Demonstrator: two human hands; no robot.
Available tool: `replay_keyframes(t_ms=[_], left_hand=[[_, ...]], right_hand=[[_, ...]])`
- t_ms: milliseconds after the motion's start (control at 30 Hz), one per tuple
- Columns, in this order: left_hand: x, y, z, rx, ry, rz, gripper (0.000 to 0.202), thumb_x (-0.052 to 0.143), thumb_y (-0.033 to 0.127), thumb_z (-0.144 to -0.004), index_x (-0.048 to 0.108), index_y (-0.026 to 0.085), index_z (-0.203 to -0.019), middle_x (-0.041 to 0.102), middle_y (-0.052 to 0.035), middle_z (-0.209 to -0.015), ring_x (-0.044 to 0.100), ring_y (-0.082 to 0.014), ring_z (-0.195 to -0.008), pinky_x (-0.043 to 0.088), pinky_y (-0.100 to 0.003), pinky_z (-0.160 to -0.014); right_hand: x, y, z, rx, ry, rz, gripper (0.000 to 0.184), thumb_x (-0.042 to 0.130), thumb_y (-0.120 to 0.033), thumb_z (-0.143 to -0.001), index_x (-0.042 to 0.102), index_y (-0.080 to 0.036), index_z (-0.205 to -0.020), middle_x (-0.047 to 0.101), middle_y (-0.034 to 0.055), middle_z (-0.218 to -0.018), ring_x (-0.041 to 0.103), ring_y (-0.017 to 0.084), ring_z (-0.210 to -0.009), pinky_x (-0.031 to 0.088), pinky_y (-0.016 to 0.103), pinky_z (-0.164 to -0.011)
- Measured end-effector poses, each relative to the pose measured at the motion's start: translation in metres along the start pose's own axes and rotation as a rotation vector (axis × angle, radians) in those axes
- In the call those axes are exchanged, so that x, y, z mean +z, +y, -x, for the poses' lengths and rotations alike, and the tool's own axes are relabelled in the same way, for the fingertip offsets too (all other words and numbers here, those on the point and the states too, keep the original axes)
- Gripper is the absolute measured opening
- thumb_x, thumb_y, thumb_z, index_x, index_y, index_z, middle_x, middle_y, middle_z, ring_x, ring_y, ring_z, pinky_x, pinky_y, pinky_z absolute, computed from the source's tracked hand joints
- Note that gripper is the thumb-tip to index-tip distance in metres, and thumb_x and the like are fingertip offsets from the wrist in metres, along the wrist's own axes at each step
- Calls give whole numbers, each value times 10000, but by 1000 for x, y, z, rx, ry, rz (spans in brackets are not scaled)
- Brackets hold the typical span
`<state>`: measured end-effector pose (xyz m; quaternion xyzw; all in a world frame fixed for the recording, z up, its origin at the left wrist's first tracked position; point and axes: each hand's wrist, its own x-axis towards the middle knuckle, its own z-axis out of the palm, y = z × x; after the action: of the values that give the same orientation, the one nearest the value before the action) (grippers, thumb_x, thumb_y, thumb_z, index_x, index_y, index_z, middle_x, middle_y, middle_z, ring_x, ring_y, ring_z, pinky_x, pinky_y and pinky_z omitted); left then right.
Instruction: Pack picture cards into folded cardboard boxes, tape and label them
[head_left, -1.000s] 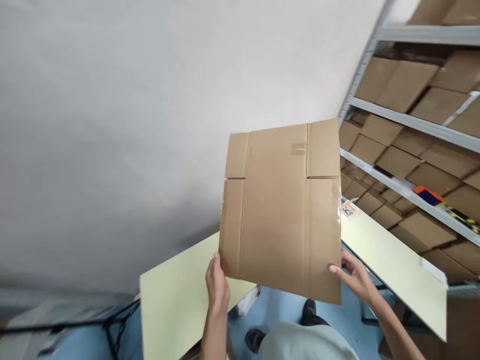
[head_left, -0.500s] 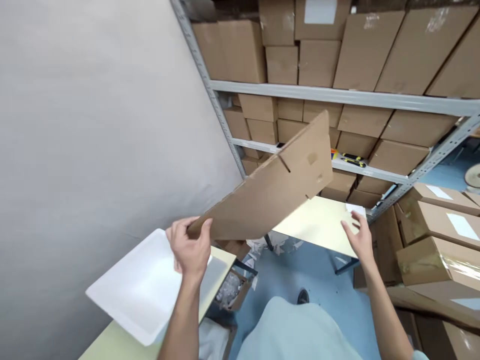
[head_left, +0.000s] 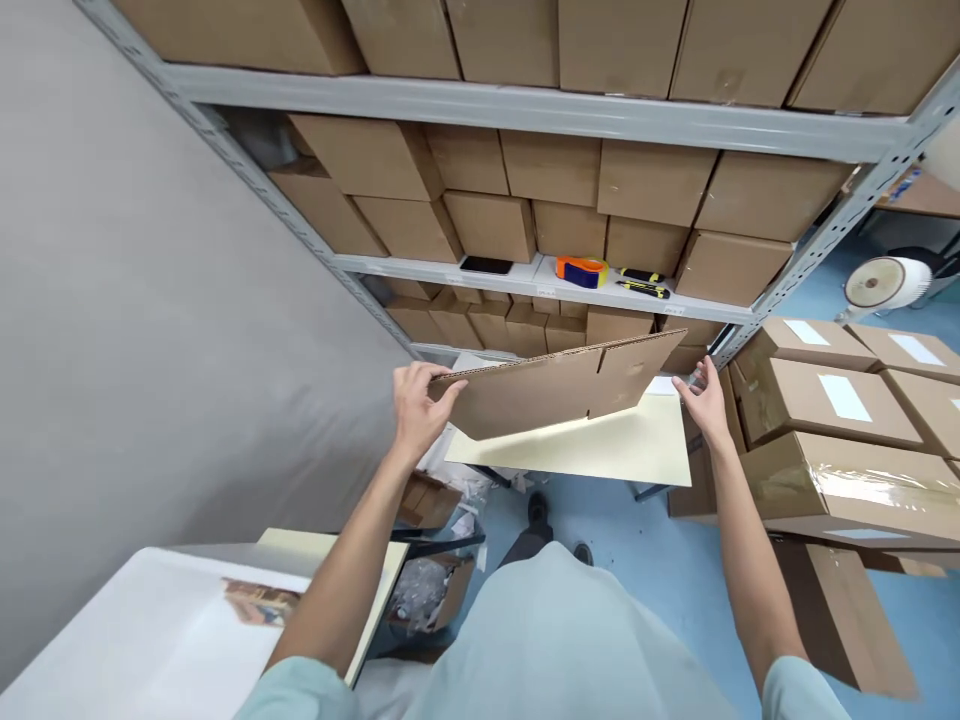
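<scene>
A flat, folded cardboard box (head_left: 540, 392) with slits along its edges hangs above a pale yellow table (head_left: 637, 450). My left hand (head_left: 424, 405) pinches its left end, thumb on the near face and fingers behind the top edge. Off the box's right end, my right hand (head_left: 703, 398) is held with thumb and fingers apart, nothing between them. A gap separates that hand from the cardboard. A white paper or label (head_left: 661, 386) lies on the table near the right hand.
Metal shelving (head_left: 525, 105) full of cardboard boxes stands ahead. Its shelf holds a tape measure (head_left: 582, 271), utility knives (head_left: 643, 289) and a dark phone-like slab (head_left: 486, 265). Labelled boxes (head_left: 844, 400) are stacked at right, a fan (head_left: 885, 282) behind. A white bin (head_left: 150, 640) is lower left.
My view has turned toward the shelves and table. The folded box has come from a steep tilt to nearly level, over the table, still in my left hand. The right hand stays open.
</scene>
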<state>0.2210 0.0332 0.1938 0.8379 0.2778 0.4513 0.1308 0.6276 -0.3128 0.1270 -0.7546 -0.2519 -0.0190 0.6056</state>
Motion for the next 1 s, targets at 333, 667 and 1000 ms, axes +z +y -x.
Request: replay_keyframes(t_ms=[333,667,1000], left_hand=[[86,-62,-68,129,-226,211,172,741,381,-934,668,234,-983,719,-72,-1012,606,-288,-1062,457,-441,-1027],[117,-93,-105,208,-252,236,255,683,413,-1008,740,248,-1194,732,-97,-1156,633,-304,-1171,430,-537,-1171],[127,-49,-87,486,-232,89,352,634,219,-1038,727,297,-1369,693,-132,-1489,544,-341,-1507,219,-647,-1304]], right_hand=[[10,-25,-21,81,49,162,1175,782,-841,-780,468,-129,-1659,676,236,-1465,669,370,-1352,575,537,-1156],[25,-55,-13,117,62,330,885,744,-856,-810,678,-178,-1376,786,177,-1226,751,345,-1192,583,553,-1132],[46,-134,-66,-17,-349,592,458,765,-649,-901,816,-235,-1090,833,99,-1190,772,332,-1147,585,471,-1072]])
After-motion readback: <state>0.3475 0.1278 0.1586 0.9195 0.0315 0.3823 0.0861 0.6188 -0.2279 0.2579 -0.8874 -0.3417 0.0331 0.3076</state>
